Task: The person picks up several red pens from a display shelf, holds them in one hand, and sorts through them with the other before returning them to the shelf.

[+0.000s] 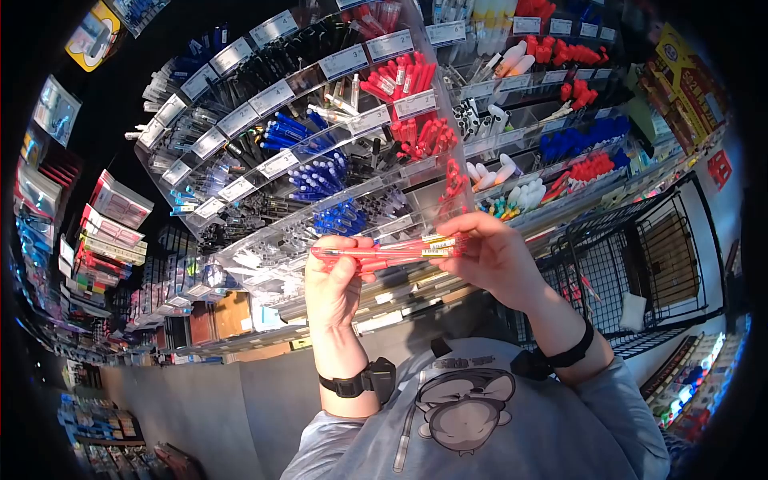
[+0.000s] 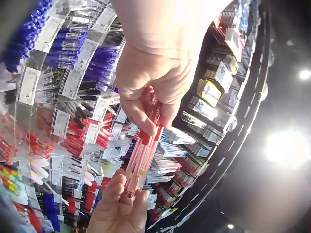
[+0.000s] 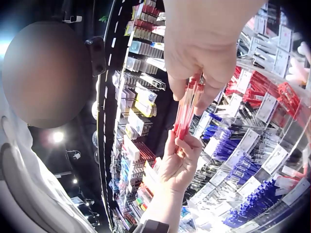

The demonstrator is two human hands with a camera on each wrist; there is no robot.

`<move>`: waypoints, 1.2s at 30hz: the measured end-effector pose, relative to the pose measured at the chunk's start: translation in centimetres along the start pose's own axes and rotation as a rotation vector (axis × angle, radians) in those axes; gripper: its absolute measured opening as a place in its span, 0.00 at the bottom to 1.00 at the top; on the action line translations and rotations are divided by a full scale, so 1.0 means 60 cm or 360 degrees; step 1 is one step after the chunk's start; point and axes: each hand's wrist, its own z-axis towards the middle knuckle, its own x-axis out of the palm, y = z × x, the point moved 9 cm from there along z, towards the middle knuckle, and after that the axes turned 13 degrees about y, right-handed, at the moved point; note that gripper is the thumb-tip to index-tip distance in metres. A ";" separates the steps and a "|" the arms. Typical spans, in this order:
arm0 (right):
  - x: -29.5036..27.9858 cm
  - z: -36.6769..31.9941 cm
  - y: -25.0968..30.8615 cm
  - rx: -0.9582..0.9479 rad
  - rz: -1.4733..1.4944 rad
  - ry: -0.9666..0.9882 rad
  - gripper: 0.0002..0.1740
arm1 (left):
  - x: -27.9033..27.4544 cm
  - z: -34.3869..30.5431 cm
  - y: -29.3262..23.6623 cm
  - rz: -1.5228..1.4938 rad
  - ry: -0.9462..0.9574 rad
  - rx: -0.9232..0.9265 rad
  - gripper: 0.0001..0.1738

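Observation:
A small bundle of red pens [image 1: 392,253] lies level between the two hands in the head view, in front of the pen rack. The left hand [image 1: 334,280] pinches the capped end with thumb and fingers. At the other end, the barcode labels [image 1: 438,246] show beside the right hand [image 1: 494,260], whose thumb and fingers hold the pens. In the left wrist view the left hand [image 2: 155,73] grips the red caps, and the right hand [image 2: 119,208] is at the far end. From the right wrist, the pens [image 3: 185,109] run between both hands.
A tiered clear rack [image 1: 276,164] holds blue, black and red pens with price tags. Markers [image 1: 584,140] fill shelves at the right. A black wire basket [image 1: 656,272] stands at the right, with a white item [image 1: 633,312] in it. Packaged goods [image 1: 116,208] hang at the left.

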 end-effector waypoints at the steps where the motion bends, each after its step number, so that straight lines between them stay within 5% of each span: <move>1: -0.003 -0.001 0.001 -0.0020 -0.0033 -0.0023 0.16 | -0.001 -0.001 0.001 -0.0002 0.0001 -0.0003 0.17; 15: -0.019 -0.021 -0.006 -0.0144 -0.0107 -0.0209 0.10 | 0.030 -0.014 0.027 -0.0148 -0.0298 -0.0363 0.20; 21: -0.012 -0.022 -0.003 -0.0151 -0.0161 -0.0189 0.12 | 0.036 -0.018 0.036 -0.0260 -0.0127 -0.0508 0.13; 36: -0.014 -0.028 -0.001 0.0076 0.0052 -0.0270 0.17 | 0.030 -0.027 0.023 -0.0146 -0.0193 -0.0462 0.12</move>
